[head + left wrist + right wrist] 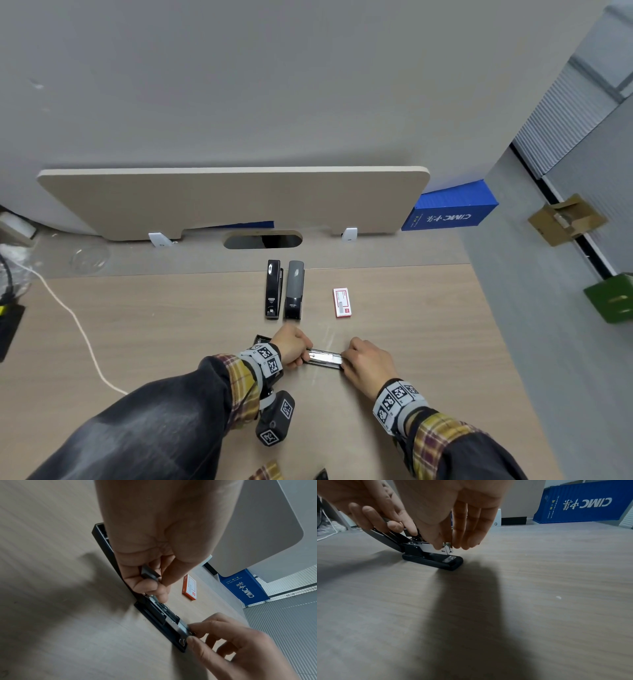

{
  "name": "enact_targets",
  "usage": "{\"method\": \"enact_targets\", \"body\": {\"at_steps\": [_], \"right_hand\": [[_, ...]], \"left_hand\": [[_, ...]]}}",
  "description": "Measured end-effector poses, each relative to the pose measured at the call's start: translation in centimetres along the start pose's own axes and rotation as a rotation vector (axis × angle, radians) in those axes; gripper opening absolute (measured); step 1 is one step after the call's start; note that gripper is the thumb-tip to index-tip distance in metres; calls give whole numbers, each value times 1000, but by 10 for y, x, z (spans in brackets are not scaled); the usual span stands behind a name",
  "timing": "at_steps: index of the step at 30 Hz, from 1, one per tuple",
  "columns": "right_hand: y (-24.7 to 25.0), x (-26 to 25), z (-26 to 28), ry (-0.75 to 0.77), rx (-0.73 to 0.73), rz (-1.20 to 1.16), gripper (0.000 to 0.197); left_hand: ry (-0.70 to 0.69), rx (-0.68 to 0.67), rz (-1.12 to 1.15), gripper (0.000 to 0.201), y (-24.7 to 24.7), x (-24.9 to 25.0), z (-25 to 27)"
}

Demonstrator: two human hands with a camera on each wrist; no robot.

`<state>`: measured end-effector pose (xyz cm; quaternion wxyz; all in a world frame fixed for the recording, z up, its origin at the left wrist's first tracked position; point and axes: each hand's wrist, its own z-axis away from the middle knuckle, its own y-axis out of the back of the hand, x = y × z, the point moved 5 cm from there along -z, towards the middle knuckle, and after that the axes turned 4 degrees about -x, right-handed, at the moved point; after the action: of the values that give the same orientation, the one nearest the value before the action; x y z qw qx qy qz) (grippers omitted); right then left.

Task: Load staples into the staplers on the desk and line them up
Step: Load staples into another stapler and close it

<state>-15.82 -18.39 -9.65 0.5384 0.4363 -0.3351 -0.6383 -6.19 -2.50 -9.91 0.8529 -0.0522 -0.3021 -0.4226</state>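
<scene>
at lower centre of the head view, an open stapler (323, 359) lies crosswise on the desk (428, 342). my left hand (291, 346) curls its fingers round the swung-back lid (109, 553). my right hand (364, 365) pinches the front end of the metal staple track (429, 547). above, two closed staplers (284, 289) lie side by side, a red staple box (342, 302) to their right.

A pale wood-grain desk (171, 325) spreads under both hands, ending ahead of them at a beige divider panel (233, 198) below a plain grey wall (274, 85), with grey floor (534, 274) off to their right.
</scene>
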Motion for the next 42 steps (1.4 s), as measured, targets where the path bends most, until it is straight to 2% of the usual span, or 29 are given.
{"method": "enact_targets", "body": {"at_steps": [3, 9, 13, 16, 18, 22, 25, 28, 31, 35, 38, 42], "right_hand": [[7, -2, 2, 14, 25, -35, 19], [15, -20, 5, 165, 25, -70, 25], [9, -15, 4, 137, 21, -48, 27], [13, -13, 5, 129, 37, -57, 20], [20, -13, 5, 114, 69, -96, 19], [36, -20, 3, 73, 163, -200, 29], [42, -32, -2, 132, 170, -209, 32], [45, -42, -4, 213, 151, -193, 21], [47, -43, -5, 197, 108, -184, 23], [48, -33, -4, 122, 136, -236, 29], [46, -29, -2, 97, 138, -286, 37], [47, -27, -2, 63, 140, -288, 13]], "left_hand": [[10, 2, 6, 28, 0, -1, 1], [28, 3, 68, 31, -4, 0, 0], [25, -8, 132, 31, -7, -1, -2], [14, -20, 168, 29, -6, -2, -1], [-8, -60, 200, 29, -7, -1, 1], [-60, -197, 306, 51, -11, 6, 8], [-102, -283, 349, 56, -16, 11, 12], [-139, -306, 360, 59, -17, 13, 13], [-156, -267, 375, 51, -14, 12, 12], [-126, -214, 371, 17, -14, 8, 13], [-151, -208, 306, 4, -17, 8, 12], [-193, -192, 280, 6, -18, 13, 11]]}}
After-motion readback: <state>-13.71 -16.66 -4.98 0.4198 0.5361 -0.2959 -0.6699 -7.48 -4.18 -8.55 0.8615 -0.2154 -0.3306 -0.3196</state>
